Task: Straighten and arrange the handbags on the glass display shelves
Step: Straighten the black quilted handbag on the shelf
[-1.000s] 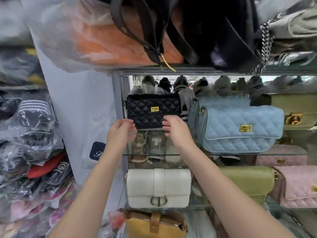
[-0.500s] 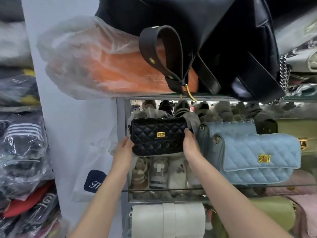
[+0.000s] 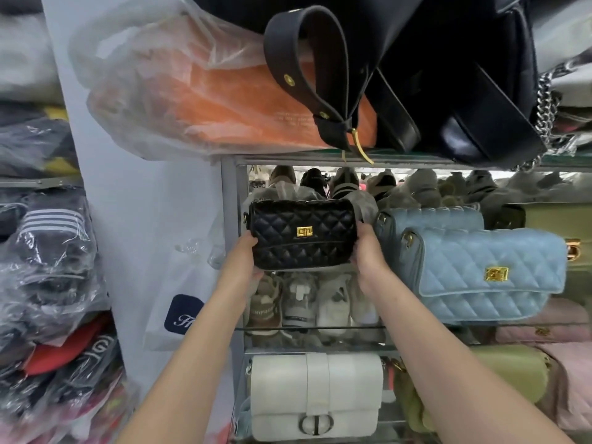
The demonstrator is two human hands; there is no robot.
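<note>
A small black quilted handbag [image 3: 302,233] with a gold clasp is held up in front of the left end of the middle glass shelf [image 3: 314,328]. My left hand [image 3: 245,257] grips its lower left corner and my right hand [image 3: 368,251] grips its right side. Right of it a light blue quilted handbag [image 3: 480,274] with a gold clasp leans forward on the same shelf. On the shelf below stands a white handbag [image 3: 315,397] with a round metal buckle.
A large black bag [image 3: 448,75] with a looped strap and an orange bag in clear plastic [image 3: 208,91] overhang from the top shelf. Olive-green [image 3: 512,373] and pink bags [image 3: 573,379] sit at the right. Plastic-wrapped clothes [image 3: 48,267] are stacked at the left.
Both hands shifted from the bag's bottom edge to its two sides and lifted it a little. The head tilted up, so the shelves sit lower in view.
</note>
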